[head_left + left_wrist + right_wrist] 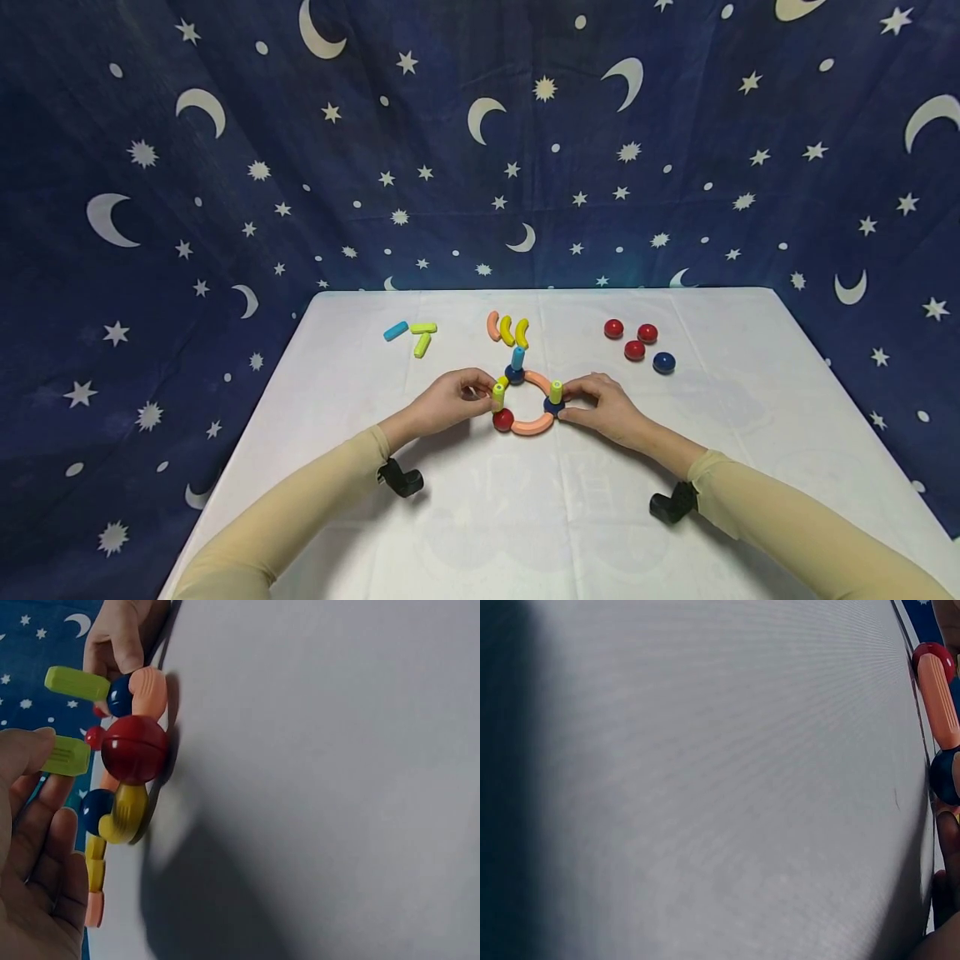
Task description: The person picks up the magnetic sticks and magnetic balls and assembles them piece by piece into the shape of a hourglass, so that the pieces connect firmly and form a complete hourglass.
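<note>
A ring of curved pieces and balls lies on the table. Its red ball [503,420] is at the near left, a dark blue ball [553,407] at the right, and another blue ball [514,375] at the back. My left hand [452,402] pinches a green stick [67,756] by its upper part, its lower end close over the red ball. With thumb and fingers, my right hand [606,410] grips the right blue ball, on which a second green stick [556,392] stands upright. A blue stick [518,358] rises from the back ball. Orange curved pieces [532,426] and a yellow one [131,810] join the balls.
Behind the ring lie an orange curved piece [492,326] and two yellow ones [522,333]. At the back left are a blue stick [395,331] and two green sticks [423,328]. Several red balls [634,350] and a blue ball [663,362] sit at the back right.
</note>
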`<state>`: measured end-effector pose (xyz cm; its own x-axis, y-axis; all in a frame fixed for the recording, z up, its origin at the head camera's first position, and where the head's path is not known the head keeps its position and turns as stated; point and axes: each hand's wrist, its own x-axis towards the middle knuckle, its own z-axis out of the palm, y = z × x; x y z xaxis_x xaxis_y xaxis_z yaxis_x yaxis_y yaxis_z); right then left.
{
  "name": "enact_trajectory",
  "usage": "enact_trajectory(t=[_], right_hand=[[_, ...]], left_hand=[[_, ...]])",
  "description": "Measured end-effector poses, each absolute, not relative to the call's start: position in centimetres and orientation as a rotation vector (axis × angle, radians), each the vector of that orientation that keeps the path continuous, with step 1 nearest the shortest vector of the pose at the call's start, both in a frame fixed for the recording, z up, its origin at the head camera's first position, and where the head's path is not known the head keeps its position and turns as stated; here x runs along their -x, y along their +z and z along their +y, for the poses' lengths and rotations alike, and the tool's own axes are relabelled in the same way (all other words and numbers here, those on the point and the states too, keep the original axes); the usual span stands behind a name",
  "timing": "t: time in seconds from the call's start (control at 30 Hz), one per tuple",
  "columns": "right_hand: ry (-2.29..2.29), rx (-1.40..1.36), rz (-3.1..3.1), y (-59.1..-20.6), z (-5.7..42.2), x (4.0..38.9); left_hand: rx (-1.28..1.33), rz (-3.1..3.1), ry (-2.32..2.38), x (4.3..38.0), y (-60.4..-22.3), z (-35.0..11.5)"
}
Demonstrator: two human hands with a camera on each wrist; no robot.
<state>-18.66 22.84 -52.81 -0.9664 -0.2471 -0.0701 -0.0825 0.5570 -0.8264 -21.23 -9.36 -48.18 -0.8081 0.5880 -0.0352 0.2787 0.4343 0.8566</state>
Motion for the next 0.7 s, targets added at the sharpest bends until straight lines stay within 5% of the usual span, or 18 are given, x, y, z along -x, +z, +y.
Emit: enact_trajectory(t=[0.7], right_hand=[[-1.394,0.292,2.621,-52.58,22.79,18.54]], left_hand=[[-0.757,2.341,1.319,20.93,-48.98,-8.77]])
